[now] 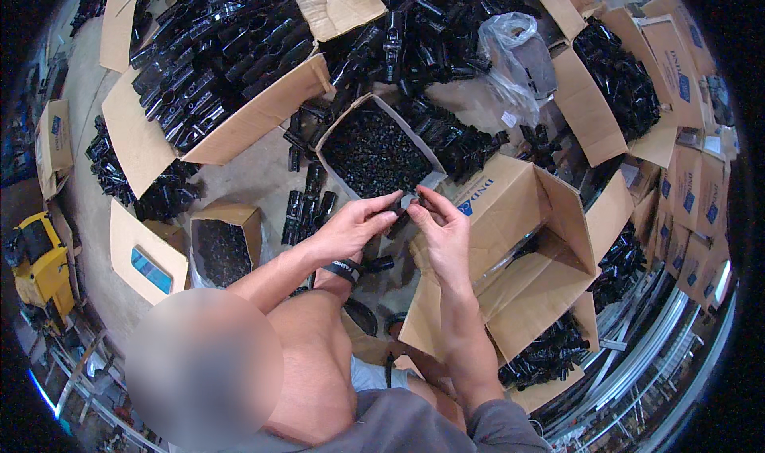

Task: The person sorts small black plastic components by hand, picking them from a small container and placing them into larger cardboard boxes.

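Observation:
My left hand [361, 223] and my right hand [443, 234] meet over the near edge of a box of small black parts [434, 176]. The fingers of the left are closed round a dark plastic part [396, 207], mostly hidden by them. My right hand pinches with thumb and forefinger right beside it; a small greyish piece [409, 200] shows between the two hands, too small to name. Below the hands, a few black tubular plastic fittings [381, 263] lie on the floor. A dark band is round my left wrist.
An open, tilted cardboard box [510, 286] stands right of my right forearm. A large carton of black fittings [263, 126] is at the far left, a clear plastic bag [510, 50] at the far right. A phone [151, 270] lies on a carton flap at left.

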The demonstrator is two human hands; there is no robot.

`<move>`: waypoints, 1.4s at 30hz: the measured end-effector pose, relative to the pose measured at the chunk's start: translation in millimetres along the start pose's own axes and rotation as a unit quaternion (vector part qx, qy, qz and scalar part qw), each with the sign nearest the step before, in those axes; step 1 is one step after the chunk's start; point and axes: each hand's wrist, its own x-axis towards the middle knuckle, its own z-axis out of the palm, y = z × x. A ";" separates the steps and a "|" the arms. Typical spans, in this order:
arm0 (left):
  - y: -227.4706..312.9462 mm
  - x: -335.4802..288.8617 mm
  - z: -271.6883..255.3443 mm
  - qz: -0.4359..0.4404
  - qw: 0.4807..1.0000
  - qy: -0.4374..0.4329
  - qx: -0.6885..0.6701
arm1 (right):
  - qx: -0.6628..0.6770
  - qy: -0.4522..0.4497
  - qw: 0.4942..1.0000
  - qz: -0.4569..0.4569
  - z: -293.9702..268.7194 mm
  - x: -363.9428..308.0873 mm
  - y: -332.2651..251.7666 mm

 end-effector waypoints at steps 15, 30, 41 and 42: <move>-14.6 -7.9 -4.6 -0.025 1.000 -0.016 -0.007 | -0.047 -0.071 0.996 -0.005 1.3 -8.5 -13.9; -13.0 -33.9 -36.8 -0.010 0.985 0.116 -0.128 | -0.264 0.008 0.942 -0.207 55.4 74.3 11.0; -11.9 -43.2 -54.4 -0.031 0.960 0.199 -0.195 | -0.463 -0.051 0.812 -0.352 110.4 115.5 50.4; -10.1 -41.4 -53.6 -0.032 0.960 0.196 -0.196 | -0.465 -0.049 0.812 -0.350 108.2 114.0 51.4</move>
